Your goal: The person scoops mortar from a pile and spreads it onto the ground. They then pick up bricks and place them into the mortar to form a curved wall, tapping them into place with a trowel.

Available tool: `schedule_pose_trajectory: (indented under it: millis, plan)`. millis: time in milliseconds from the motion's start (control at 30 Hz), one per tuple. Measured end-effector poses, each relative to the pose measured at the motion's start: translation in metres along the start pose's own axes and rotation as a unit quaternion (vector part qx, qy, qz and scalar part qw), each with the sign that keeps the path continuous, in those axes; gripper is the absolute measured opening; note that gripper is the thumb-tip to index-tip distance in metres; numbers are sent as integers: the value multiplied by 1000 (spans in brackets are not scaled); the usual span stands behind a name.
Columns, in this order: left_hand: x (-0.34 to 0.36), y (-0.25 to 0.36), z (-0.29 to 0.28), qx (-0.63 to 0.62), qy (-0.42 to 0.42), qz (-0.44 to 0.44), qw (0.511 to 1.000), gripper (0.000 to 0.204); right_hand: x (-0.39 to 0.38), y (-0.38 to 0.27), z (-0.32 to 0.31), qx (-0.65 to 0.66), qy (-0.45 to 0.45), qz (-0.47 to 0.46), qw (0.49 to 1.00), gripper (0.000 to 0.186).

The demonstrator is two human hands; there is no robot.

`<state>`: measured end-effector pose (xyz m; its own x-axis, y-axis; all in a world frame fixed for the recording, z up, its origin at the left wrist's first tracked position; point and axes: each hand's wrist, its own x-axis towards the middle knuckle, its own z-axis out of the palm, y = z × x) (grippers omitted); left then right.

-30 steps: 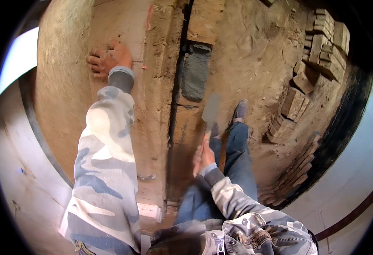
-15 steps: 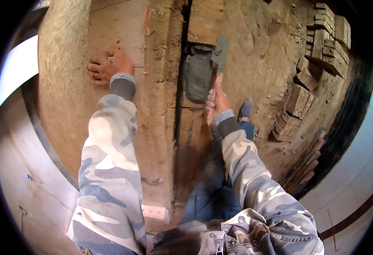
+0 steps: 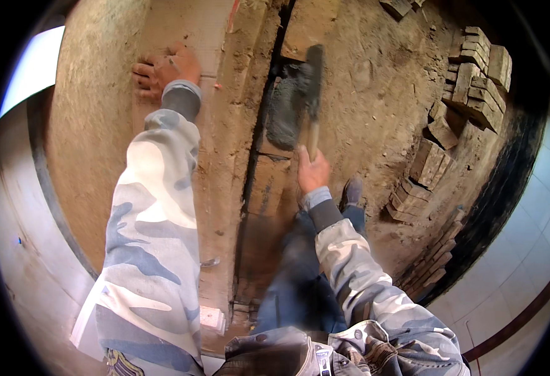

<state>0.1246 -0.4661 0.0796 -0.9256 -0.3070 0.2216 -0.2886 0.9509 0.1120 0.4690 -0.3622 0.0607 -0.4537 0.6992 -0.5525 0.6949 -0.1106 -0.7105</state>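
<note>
My right hand (image 3: 313,172) is closed round the wooden handle of a trowel (image 3: 314,81). Its long grey blade is edge-on and slightly blurred, along the right side of a bed of wet grey mortar (image 3: 283,119). The mortar covers the top of the low brick course, and a bare tan brick (image 3: 307,26) lies just beyond it. To the left, my left hand (image 3: 173,67) rests on a wide, dusty brown board (image 3: 152,128), fingers bent but apart, holding nothing. A narrow dark gap runs between the board's rough edge and the bricks.
Loose stacks of bricks (image 3: 426,161) line the dirt floor (image 3: 375,113) at the right, by a dark strip and pale tiles. My shoe (image 3: 352,191) stands beside the brick course. A pinkish-white block (image 3: 211,318) and a small metal piece (image 3: 209,262) lie near me.
The trowel blade has turned from lying flatter to edge-on and shifted left against the mortar. My right hand has moved nearer to me; the left still rests on the board. The view has shifted slightly.
</note>
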Motion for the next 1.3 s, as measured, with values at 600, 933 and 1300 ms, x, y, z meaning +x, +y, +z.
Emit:
schedule_pose_trajectory:
  millis: [600,933,1300]
  plan:
    - [-130,15,-26,-82,156,392,903,56,-127,246,-295,181,-108,360,909,30]
    - [-741,193,114,-152,-588,297,737,79,-76,354,-392,348,-81,492,794,26]
    - [-975,300,140,-276,-568,176,755,109,-44,356,-439,499,3,585,639,28]
